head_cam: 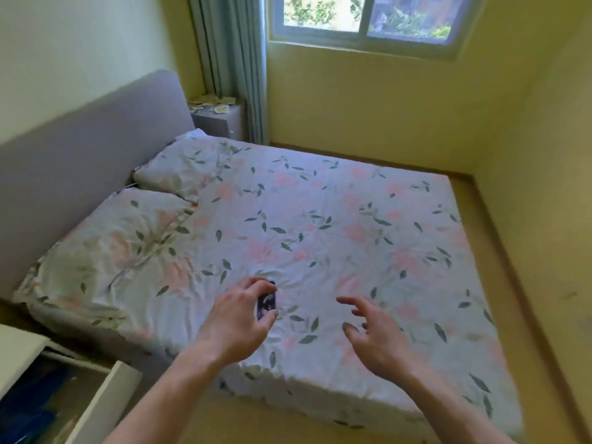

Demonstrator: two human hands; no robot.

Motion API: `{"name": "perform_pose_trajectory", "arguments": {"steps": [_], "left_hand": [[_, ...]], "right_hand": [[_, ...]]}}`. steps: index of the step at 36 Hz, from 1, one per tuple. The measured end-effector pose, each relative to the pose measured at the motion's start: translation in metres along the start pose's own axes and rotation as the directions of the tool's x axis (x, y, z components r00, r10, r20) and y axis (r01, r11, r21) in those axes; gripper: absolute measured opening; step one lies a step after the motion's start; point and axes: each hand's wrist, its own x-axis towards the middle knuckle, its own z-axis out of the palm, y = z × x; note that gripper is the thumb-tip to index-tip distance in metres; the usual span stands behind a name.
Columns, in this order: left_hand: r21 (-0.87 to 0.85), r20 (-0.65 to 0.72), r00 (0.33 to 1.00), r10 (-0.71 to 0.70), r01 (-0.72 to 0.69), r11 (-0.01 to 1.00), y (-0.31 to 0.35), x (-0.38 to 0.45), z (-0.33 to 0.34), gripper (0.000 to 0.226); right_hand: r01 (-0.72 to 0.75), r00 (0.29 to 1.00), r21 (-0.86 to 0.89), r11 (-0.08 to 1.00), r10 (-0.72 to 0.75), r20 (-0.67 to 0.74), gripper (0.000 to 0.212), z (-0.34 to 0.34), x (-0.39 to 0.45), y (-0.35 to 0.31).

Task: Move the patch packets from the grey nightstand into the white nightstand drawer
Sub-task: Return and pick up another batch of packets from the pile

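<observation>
My left hand (pixel 238 322) grips a small dark blue patch packet (pixel 266 302) between fingers and thumb, above the near side of the bed. My right hand (pixel 374 334) hovers beside it with fingers spread and holds nothing. The grey nightstand (pixel 221 118) stands in the far corner beyond the bed, with several pale packets (pixel 211 102) scattered on its top. The white nightstand (pixel 19 350) sits at the lower left, and its drawer (pixel 105 398) is pulled out with blue items (pixel 28 408) inside.
A bed with a floral sheet (pixel 320 238) and two pillows (pixel 134 241) fills the middle, backed by a grey headboard (pixel 80 155). A curtain (pixel 234 65) and window (pixel 368 20) are behind the grey nightstand. Wooden floor (pixel 525 283) runs along the bed's right side.
</observation>
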Motion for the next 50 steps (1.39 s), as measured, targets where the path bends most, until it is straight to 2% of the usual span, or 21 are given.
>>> {"name": "perform_pose_trajectory", "arguments": {"steps": [6,17,25,30,33,37,42,50], "left_hand": [[0.007,0.019,0.990,0.138,-0.138,0.990,0.119,0.006,0.034,0.042],[0.090,-0.002,0.959,0.284,-0.283,0.955,0.257,0.083,0.077,0.044],[0.018,-0.002,0.915,0.403,-0.403,0.915,0.392,0.168,0.161,0.044],[-0.078,0.035,0.865,0.501,-0.497,0.864,0.493,0.198,0.205,0.042],[-0.066,0.030,0.838,0.544,-0.542,0.838,0.542,0.216,0.225,0.043],[-0.038,0.029,0.835,0.549,-0.548,0.836,0.588,0.236,0.251,0.043],[0.030,0.041,0.866,0.498,-0.500,0.866,0.633,0.262,0.290,0.045],[0.075,-0.087,0.938,0.336,-0.330,0.941,0.736,0.296,0.358,0.048]], "right_hand": [[-0.052,0.996,0.039,0.998,0.055,-0.066,0.043,-0.105,-0.039,0.067],[0.011,0.973,0.063,0.998,0.004,-0.232,0.047,-0.255,-0.050,0.155],[-0.050,0.935,0.022,0.999,0.054,-0.351,0.048,-0.371,-0.054,0.238],[-0.091,0.901,0.052,0.994,0.105,-0.422,0.049,-0.441,-0.064,0.290],[-0.092,0.881,0.085,0.992,0.121,-0.457,0.048,-0.478,-0.058,0.323],[-0.062,0.896,0.087,0.994,0.094,-0.434,0.048,-0.519,-0.041,0.365],[-0.004,0.917,0.101,0.995,0.044,-0.397,0.049,-0.572,-0.008,0.428],[0.119,0.965,0.047,0.992,-0.104,-0.243,0.051,-0.667,0.045,0.534]]}}
